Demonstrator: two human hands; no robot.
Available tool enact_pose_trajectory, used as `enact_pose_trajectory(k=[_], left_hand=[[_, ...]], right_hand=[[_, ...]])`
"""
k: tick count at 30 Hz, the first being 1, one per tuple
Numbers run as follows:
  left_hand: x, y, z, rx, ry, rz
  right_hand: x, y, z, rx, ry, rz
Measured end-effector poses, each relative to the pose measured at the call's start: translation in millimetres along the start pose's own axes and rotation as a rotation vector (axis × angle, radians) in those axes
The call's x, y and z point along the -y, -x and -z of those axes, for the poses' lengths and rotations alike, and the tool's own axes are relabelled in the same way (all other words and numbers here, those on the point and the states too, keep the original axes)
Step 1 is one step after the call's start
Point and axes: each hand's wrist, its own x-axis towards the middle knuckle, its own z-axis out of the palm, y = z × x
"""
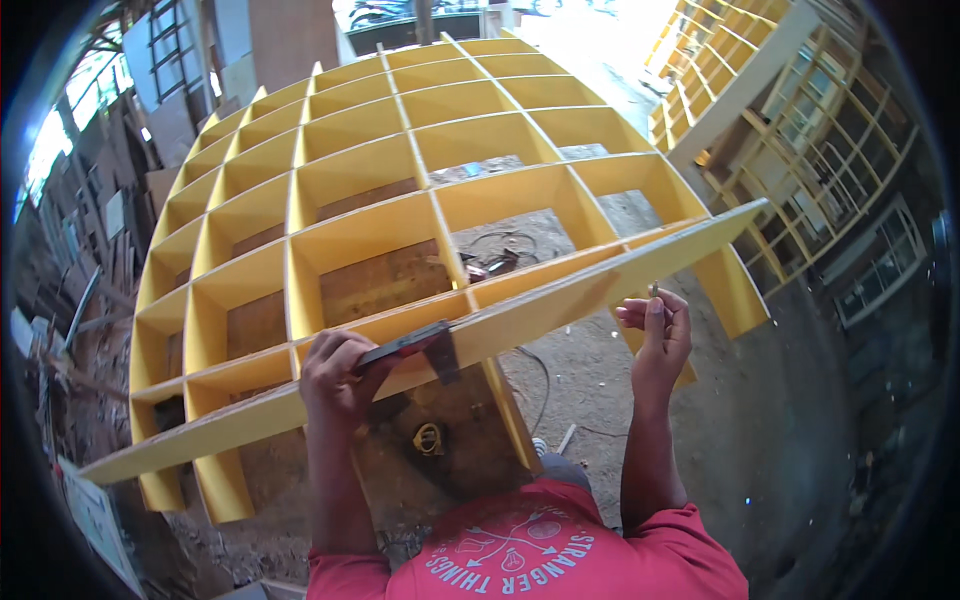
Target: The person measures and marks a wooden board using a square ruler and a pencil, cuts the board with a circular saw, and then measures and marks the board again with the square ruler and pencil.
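Now gripping, with fingers of the left hand (338,378) folded firmly around it, a black-and-red tool (402,346) along the upper edge of the long yellow board (560,304), near its middle, at the near side of the yellow grid frame (370,230). Also pinching, between fingertips of the raised right hand (662,335), a small object (654,290), too tiny to identify.
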Motion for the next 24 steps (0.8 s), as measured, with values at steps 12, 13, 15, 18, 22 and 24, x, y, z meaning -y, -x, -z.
enact_pose_trajectory(k=[12,13,15,18,22,24], left_hand=[[-6,-3,-3,0.015,-0.003,0.120],[-7,-4,-4,0.027,0.006,0.143],[-10,-5,-4,0.042,0.019,0.181],[-15,2,0,0.041,-0.018,0.255],[-41,0,-11,0.025,-0.023,0.385],[-61,-5,-25,0.010,-0.045,0.378]], right_hand=[[-67,-105,129,-0.200,0.213,0.118],[-73,-121,137,-0.165,0.337,0.236],[-79,-158,146,-0.129,0.437,0.331],[-83,-214,145,-0.034,0.610,0.513],[-107,-262,161,0.236,0.685,0.493],[-120,-273,165,0.252,0.662,0.556]])
